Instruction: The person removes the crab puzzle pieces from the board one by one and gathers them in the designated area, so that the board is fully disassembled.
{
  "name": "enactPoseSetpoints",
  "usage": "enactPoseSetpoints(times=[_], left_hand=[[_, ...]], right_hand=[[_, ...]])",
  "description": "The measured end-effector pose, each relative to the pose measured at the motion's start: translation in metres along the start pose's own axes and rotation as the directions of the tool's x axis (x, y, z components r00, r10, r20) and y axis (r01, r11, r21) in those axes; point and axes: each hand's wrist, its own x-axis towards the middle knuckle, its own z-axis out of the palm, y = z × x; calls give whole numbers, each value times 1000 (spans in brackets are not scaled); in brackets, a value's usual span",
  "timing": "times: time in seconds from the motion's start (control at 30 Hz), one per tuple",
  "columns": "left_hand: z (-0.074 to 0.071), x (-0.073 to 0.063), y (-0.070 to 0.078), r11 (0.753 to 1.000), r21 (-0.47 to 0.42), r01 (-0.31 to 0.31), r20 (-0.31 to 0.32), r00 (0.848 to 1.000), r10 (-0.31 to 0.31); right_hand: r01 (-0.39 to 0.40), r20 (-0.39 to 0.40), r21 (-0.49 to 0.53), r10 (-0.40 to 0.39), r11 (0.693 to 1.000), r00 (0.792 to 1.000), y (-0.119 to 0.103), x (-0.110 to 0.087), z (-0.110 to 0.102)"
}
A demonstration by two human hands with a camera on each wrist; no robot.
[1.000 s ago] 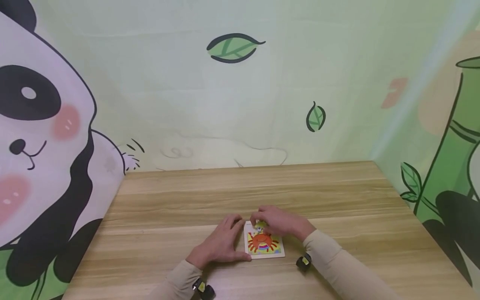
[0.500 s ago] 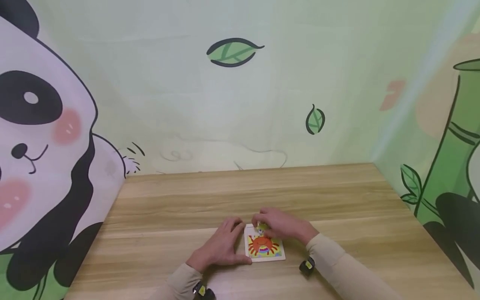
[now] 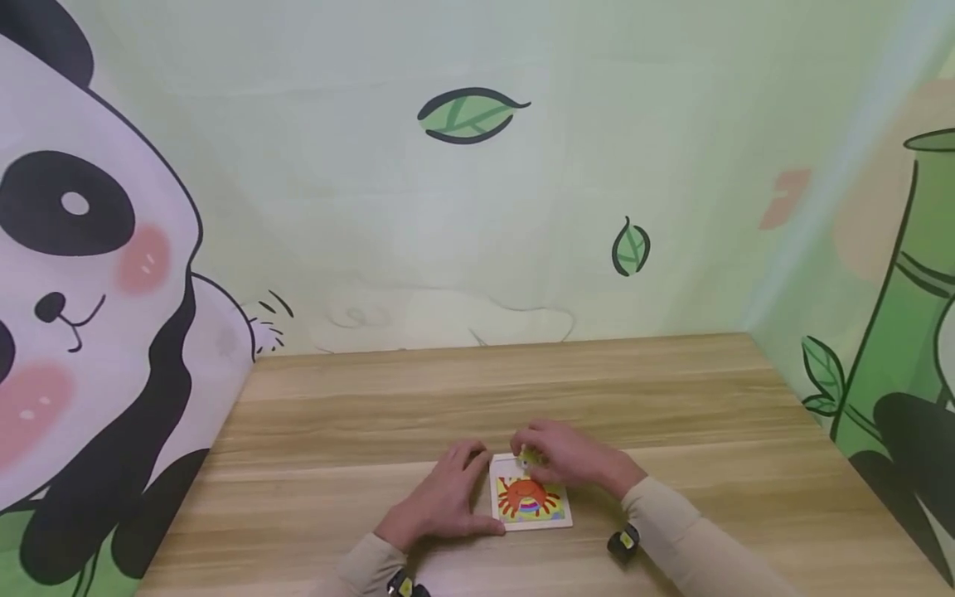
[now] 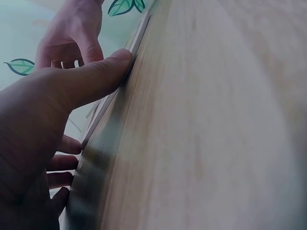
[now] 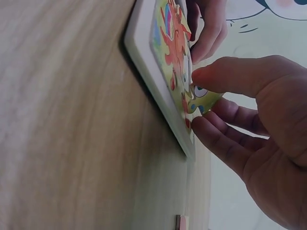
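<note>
A small white-framed jigsaw puzzle (image 3: pixel 537 526) lies on the table in the head view, showing a red crab (image 3: pixel 525 496) on yellow. My left hand (image 3: pixel 445 496) rests along its left side, with the thumb against the near left corner and fingertips by the far left one. Over the puzzle's far part, my right hand (image 3: pixel 573 456) pinches a yellow puzzle piece (image 5: pixel 207 99) with a printed eye between thumb and fingers. That piece stands tilted in the right wrist view, its lower edge close to the board; contact there is unclear. Bare white backing shows at the far left of the puzzle.
The wooden table (image 3: pixel 358 406) ends at a cloth backdrop (image 3: pixel 358 182) printed with a panda, leaves and bamboo. A small pink-topped thing (image 5: pixel 182 222), partly cut off, lies on the table in the right wrist view.
My right hand has shifted the yellow piece slightly to the right and away over the puzzle, baring more white backing. My left hand keeps its place. The head view has tilted a little.
</note>
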Motion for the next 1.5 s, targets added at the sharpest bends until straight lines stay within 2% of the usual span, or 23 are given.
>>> enactPoseSetpoints(times=[0.27, 0.63, 1.0, 1.17, 1.3, 1.5], left_hand=[[-1, -2, 1, 1000, -4, 5, 18, 1000, -5], [-1, 0, 0, 1000, 9, -23, -14, 1000, 23], [1, -1, 0, 1000, 0, -8, -13, 1000, 8], [-1, -1, 1, 1000, -3, 7, -6, 1000, -7], [0, -1, 1, 1000, -7, 12, -1, 1000, -12], [-1, -1, 1, 1000, -13, 16, 3, 1000, -16]], right_hand=[[-38, 5, 31, 38, 999, 999, 1, -2, 3], [-24, -56, 76, 29, 997, 998, 5, -4, 0], [4, -121, 118, 10, 993, 993, 10, -6, -4], [-18, -145, 86, 30, 996, 989, 12, -7, -7], [-61, -128, 97, 73, 993, 989, 12, -10, -12], [-74, -137, 101, 88, 992, 987, 14, -13, -17]])
